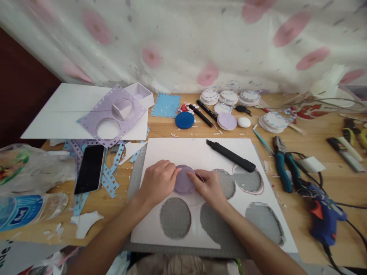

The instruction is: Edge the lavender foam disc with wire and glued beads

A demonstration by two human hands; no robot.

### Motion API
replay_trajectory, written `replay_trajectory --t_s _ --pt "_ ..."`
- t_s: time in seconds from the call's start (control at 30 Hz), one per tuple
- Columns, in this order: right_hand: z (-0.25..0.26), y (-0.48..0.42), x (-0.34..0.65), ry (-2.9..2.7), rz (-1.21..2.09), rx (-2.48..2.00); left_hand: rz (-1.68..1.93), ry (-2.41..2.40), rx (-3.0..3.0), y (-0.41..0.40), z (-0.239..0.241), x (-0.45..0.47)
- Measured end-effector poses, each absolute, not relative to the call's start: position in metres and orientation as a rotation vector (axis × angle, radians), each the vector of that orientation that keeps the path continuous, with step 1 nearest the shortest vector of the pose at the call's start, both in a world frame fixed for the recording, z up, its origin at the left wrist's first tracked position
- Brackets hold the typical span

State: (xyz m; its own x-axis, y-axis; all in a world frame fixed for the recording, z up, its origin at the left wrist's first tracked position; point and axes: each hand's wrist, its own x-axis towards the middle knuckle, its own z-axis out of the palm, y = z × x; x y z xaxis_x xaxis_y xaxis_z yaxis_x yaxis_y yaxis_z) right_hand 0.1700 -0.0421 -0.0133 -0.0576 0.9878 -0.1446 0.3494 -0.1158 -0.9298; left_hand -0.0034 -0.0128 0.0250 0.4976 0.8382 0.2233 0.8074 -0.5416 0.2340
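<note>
Above a white foam board (169, 149) with several round holes cut in it, I hold a purple paper disc (183, 183). My left hand (159, 179) pinches its left edge, fingers curled. My right hand (210, 187) grips the opposite edge between thumb and fingers. A thin pale strand or edge shows by the right fingers, too faint to name. Under the board lies a grey cutting mat (132, 202). A black utility knife (231, 155) rests on the board, beyond the right hand.
Behind the board stand a blue round lid (184, 120), a lilac disc (227, 121) and several stacks of white discs (273, 121). Pliers (282, 164) and a blue glue gun (325, 217) lie right. A phone (90, 169) and plastic bottle (31, 210) are left, among paper scraps.
</note>
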Motion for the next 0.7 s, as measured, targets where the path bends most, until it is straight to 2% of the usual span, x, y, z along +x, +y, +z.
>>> replay_trajectory --t_s 0.13,0.33,0.7 --pt "-0.014 -0.042 0.17 -1.424 1.171 -1.532 0.51 1.513 2.619 -0.014 0.022 -0.001" --pt "-0.011 -0.042 0.169 -1.375 1.226 -1.525 0.362 1.462 2.594 -0.009 0.026 -0.011" --pt "-0.011 -0.041 0.168 -1.346 1.149 -1.558 0.419 1.56 2.156 -0.02 0.019 0.005"
